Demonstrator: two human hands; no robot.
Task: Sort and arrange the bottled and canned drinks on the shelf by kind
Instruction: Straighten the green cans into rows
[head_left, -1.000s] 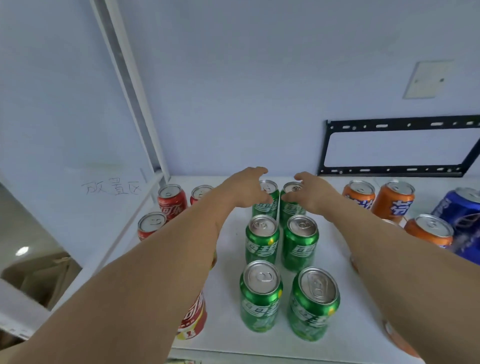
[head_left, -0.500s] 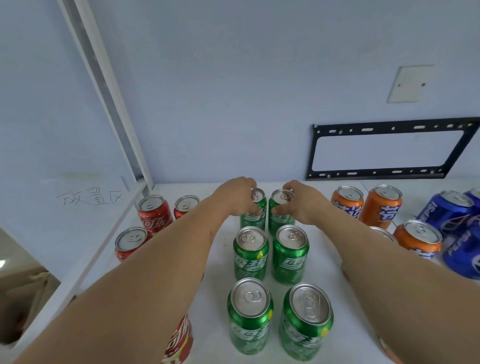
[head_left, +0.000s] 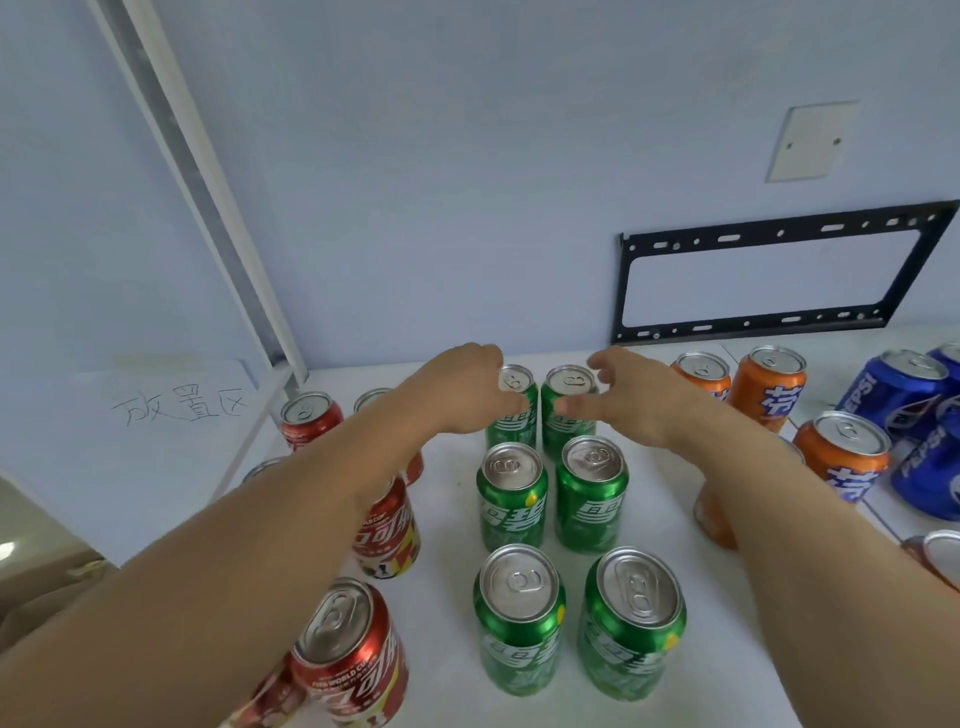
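Shelf (head_left: 452, 499), white, fills the lower frame beneath a pale blue wall; a black metal bracket (head_left: 769, 275) is mounted at upper right. Green cans stand in two columns of three at frame centre: a front pair (head_left: 519, 618) at the lower edge, a middle pair (head_left: 511, 493), and a back pair nearest the wall. Red cans (head_left: 348, 649) stand at lower left, orange cans (head_left: 769, 389) at right, and blue cans (head_left: 893, 389) at the far right edge. My forearms enter from the lower corners and converge on the back pair. My left hand (head_left: 462, 395) lies against the left side of the back left green can (head_left: 514, 410), fingers curved over its far side, though I cannot tell whether they close on it. My right hand (head_left: 618, 400) sits just right of the back right green can (head_left: 569, 410), fingers spread and loosely bent, the thumb low against the can's front and the remaining fingers clear of its rim.
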